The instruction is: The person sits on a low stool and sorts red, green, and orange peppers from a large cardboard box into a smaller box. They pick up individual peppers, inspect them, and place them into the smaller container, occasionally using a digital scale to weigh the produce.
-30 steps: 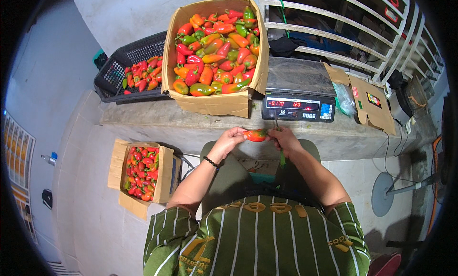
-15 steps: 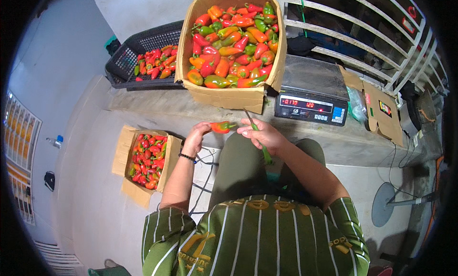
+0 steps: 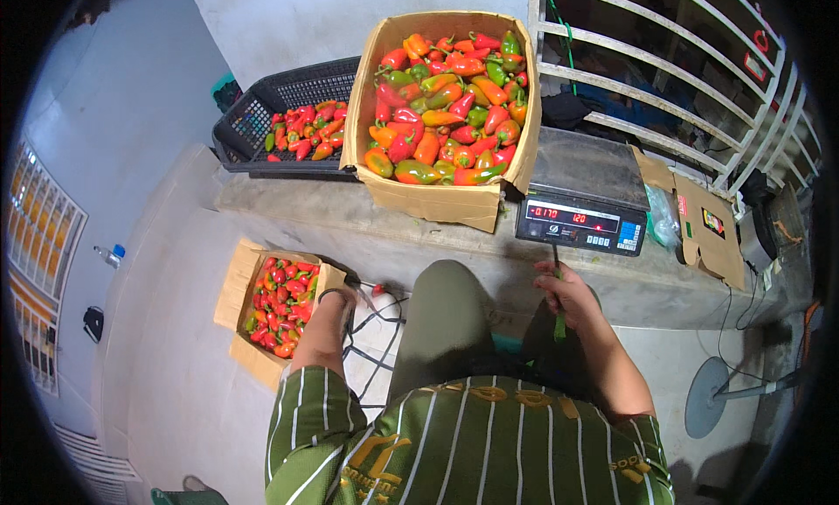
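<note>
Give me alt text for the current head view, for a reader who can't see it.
The right hand holds a green-handled knife, while the blurred left hand is beside a lower cardboard box of peppers, its grip unclear. Ahead, an upper box of red, orange and green peppers sits between a black crate and a digital scale.

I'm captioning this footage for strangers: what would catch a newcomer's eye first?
The big cardboard box of red, orange and green peppers stands out first, top centre, left of the scale. Next come the smaller box of mostly red peppers, lower left, and the green-handled knife in the right hand.
</note>
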Available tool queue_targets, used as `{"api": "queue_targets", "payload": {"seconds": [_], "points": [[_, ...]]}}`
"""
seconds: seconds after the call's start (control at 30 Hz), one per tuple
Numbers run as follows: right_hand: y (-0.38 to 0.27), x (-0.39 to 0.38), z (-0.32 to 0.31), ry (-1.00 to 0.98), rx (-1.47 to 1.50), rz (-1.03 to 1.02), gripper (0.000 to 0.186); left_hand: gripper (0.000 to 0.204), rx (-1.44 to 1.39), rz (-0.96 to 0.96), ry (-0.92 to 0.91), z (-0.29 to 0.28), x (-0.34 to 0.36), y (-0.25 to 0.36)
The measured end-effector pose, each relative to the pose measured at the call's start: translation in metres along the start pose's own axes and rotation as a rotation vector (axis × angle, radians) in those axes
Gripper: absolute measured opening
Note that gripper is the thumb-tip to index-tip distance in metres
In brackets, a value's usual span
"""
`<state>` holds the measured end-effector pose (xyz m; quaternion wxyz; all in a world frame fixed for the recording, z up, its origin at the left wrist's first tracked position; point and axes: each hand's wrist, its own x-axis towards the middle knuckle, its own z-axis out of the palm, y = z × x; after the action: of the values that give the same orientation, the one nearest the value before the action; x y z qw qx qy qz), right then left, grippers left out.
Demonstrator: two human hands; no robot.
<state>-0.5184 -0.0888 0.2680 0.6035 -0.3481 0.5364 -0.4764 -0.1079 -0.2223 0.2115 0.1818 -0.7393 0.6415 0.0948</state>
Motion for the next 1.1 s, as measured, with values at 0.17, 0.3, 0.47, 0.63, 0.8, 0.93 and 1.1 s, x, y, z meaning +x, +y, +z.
{"api": "queue_targets", "payload": {"seconds": [0.17, 0.3, 0.47, 0.63, 0.8, 0.93, 1.1], "points": [[0.006, -0.014, -0.02, 0.012, 0.005, -0.063, 0.038, 0.065, -0.509, -0.016, 0.886, -0.053, 0.068, 0.017], [-0.002, -0.013, -0.01, 0.023, -0.016, -0.092, 0.037, 0.058, -0.583, 0.501, 1.191, -0.171, 0.029, 0.063], [-0.004, -0.018, 0.008, -0.014, -0.091, -0.115, 0.036, 0.057, -0.083, 0.547, 0.898, -0.216, 0.01, 0.107], [-0.006, -0.024, 0.009, -0.078, -0.117, -0.076, 0.035, 0.054, -0.021, 0.573, 0.775, -0.225, 0.028, 0.105], [-0.017, -0.023, 0.014, -0.001, -0.012, -0.112, 0.033, 0.038, -0.902, 0.731, 0.788, -0.22, 0.019, 0.088], [-0.028, -0.021, 0.02, -0.034, 0.108, -0.183, 0.035, 0.028, -2.283, 1.085, -0.213, -0.184, -0.032, 0.083], [-0.044, -0.027, 0.051, -0.204, -0.282, -0.204, 0.046, 0.021, -2.637, 0.854, -0.974, -0.089, -0.069, 0.095]]}}
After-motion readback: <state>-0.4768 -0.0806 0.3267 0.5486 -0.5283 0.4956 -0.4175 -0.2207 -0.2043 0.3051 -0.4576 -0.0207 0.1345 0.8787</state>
